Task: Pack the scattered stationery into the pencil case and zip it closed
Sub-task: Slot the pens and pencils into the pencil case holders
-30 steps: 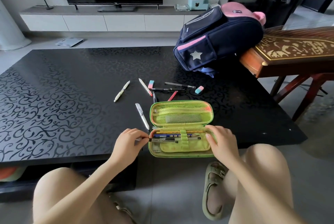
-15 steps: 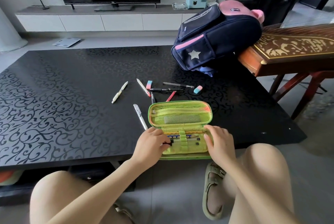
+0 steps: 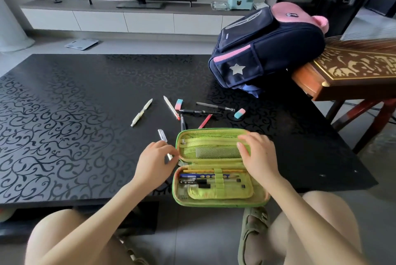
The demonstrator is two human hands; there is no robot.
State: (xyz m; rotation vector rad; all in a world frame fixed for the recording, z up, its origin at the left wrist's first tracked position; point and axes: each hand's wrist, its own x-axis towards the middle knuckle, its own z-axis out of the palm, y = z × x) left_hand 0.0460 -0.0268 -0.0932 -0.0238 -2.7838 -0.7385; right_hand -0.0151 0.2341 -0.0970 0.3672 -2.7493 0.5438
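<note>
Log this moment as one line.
left hand pinches clear pen | right hand rests on open green pencil case lid | pens, erasers loose on table

The pencil case (image 3: 216,199) lies open on the black table (image 3: 64,114). The left hand (image 3: 154,163) pinches a clear pen (image 3: 162,135) (just beside the case); the right hand (image 3: 260,156) rests on the mesh lid (image 3: 205,139).

Green pencil case (image 3: 218,201), black scroll-patterned table (image 3: 64,119).

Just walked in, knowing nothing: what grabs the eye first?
An open lime-green pencil case at the near edge of the black table, the right hand resting on its mesh lid. The left hand holds a clear pen beside it. Beyond lie loose pens, two erasers and a navy-and-pink backpack.
</note>
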